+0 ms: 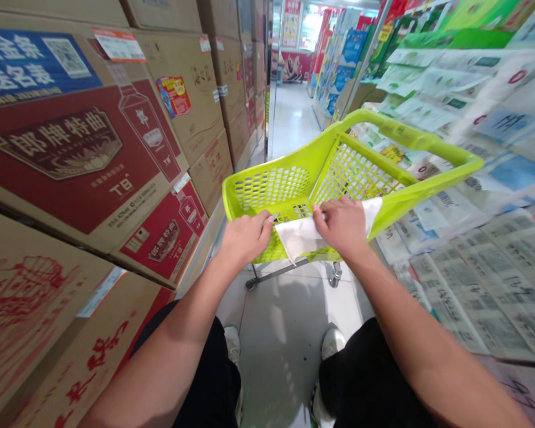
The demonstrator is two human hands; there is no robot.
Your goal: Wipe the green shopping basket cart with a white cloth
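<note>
A lime-green plastic shopping cart [267, 184] stands in front of me, its basket turned so the handle [419, 139] points to the right. My left hand [248, 235] is closed over the near rim, its fingers curled inside and partly hidden. Farther right along the same rim, my right hand [345, 223] is closed with a white cloth [301, 235] under it. The cloth drapes over the rim between my hands, and a corner of it shows beyond the right hand. Through the mesh, the cart holds no goods that I can make out.
Stacked cardboard cartons [173, 95] line the left side. On the right, wrapped white packs [455, 279] with handwritten prices form a tall slanted display. The tiled aisle [294, 113] runs ahead past blue packages [350, 53]. My shoes [333, 342] are close behind the cart's wheels [334, 276].
</note>
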